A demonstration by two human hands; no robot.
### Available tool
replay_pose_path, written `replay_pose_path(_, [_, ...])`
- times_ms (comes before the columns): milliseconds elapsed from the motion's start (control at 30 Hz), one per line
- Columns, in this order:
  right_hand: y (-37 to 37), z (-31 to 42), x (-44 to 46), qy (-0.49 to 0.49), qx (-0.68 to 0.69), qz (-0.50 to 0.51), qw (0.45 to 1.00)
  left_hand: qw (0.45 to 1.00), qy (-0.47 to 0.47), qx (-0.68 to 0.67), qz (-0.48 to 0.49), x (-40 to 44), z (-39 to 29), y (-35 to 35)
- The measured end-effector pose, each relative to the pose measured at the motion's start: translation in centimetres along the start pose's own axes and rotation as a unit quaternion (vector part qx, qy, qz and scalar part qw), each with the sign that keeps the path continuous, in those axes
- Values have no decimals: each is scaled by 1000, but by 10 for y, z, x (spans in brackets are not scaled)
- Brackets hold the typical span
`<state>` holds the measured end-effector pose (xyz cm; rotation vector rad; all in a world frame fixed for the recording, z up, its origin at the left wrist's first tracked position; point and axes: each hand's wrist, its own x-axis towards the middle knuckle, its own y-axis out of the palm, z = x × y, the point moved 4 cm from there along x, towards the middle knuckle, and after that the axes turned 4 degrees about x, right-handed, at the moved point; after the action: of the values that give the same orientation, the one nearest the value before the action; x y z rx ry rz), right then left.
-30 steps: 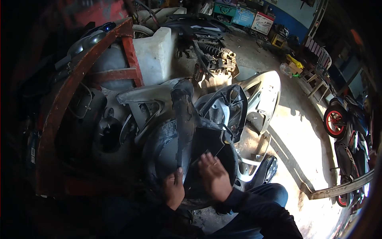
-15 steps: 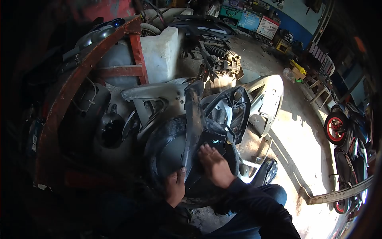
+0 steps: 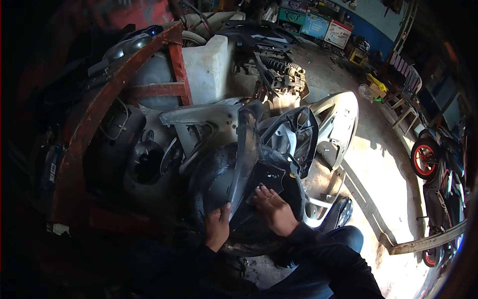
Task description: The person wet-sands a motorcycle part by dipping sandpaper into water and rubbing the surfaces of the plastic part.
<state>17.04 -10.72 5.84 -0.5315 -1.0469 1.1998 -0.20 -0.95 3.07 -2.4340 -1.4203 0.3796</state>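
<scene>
A long dark plastic motorcycle body panel (image 3: 247,137) leans over a round black tub (image 3: 201,172), its lower end widening under my hands. My left hand (image 3: 217,226) is closed on the panel's near left edge, thumb on top. My right hand (image 3: 275,210) lies with fingers stretched and together against the panel's wide dark face. Whether something thin is under those fingertips, I cannot make out. Just beyond them is a flat black piece (image 3: 269,177) with small bright marks. A black plastic frame part (image 3: 304,132) rests at the tub's far right side.
Pale fairing parts (image 3: 343,117) (image 3: 211,117) lie beyond the tub. A red-brown wooden frame (image 3: 107,84) stands on the left, beside a pale concrete block (image 3: 211,65). A shock absorber (image 3: 294,70) sits behind. Motorcycles with a red-rimmed wheel (image 3: 424,158) stand at right.
My right hand has slid slightly nearer along the panel, uncovering more of the black piece. My left hand keeps its hold. The whole view has shifted a little.
</scene>
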Motion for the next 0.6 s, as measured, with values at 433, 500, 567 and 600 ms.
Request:
replay_pose_path(433, [4,-20,9,54,-24,-91,994,1000,3,30,-3,0,2,1])
replay_pose_path(500, [0,24,-16,17,36,-31,999,999,-16,30,4,5,8,-2])
replay_pose_path(567, [-12,-18,-16,58,-2,-65,996,1000,4,16,-8,4,9,-2])
replay_pose_path(600, [-20,-36,-9,104,-38,-93,990,1000,18,0,-16,2,9,-1])
